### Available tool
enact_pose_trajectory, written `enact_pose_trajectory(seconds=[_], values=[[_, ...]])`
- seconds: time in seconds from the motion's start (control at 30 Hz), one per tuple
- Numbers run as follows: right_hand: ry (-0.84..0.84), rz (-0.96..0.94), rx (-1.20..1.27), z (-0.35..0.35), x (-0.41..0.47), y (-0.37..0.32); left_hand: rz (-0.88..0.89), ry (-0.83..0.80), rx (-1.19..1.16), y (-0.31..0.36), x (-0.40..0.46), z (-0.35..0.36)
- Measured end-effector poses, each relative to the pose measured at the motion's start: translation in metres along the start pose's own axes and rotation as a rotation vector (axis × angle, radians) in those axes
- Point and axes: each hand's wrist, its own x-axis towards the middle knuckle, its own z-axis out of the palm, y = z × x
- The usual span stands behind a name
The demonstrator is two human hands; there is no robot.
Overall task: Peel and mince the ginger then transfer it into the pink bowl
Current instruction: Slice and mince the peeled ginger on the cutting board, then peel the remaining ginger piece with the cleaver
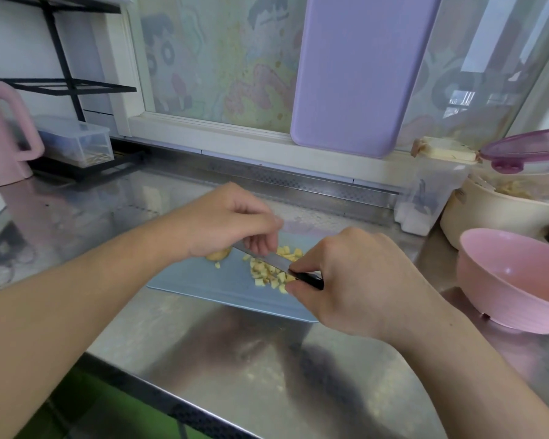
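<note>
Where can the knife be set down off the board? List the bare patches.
Bare steel countertop lies in front of the blue cutting board, toward the counter edge. More lies left of the board, out to the pink jug and black rack. The right is crowded: pink bowl, cream pot and clear container stand close together.

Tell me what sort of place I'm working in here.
Most likely a home kitchen: a stainless steel countertop, diced ginger pieces on a pale blue plastic cutting board under a black-handled knife, and a round pink bowl alongside.
</note>
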Motion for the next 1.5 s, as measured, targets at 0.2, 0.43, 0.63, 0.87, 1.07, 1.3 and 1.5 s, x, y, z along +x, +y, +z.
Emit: enact_pose_trajectory(seconds=[0.2,0.43,0.63,0.87,1.07,1.3,1.5], values=[[-0.019,-0.017,-0.015,0.000,0.000,-0.004,-0.145,-0.083,0.097,-0.012,0.014,0.017],[-0.009,0.014,0.024,0.003,0.001,0.001,-0.053,0.191,0.090,-0.019,0.020,0.014],[0.052,0.089,0.068,0.007,0.002,0.004,-0.085,0.676,0.008,-0.030,0.004,-0.010],[0.102,0.277,0.131,0.005,0.005,0.010,-0.416,0.254,0.474,-0.050,-0.029,0.000],[0.075,0.309,0.162,0.008,0.006,0.015,-0.423,0.312,0.560,-0.057,-0.025,0.012],[0.147,0.404,0.394,0.012,0.008,0.021,-0.262,0.360,0.314,-0.058,-0.010,0.046],[0.137,0.513,0.754,0.010,0.009,0.019,-0.256,0.519,0.202,-0.070,-0.014,0.043]])
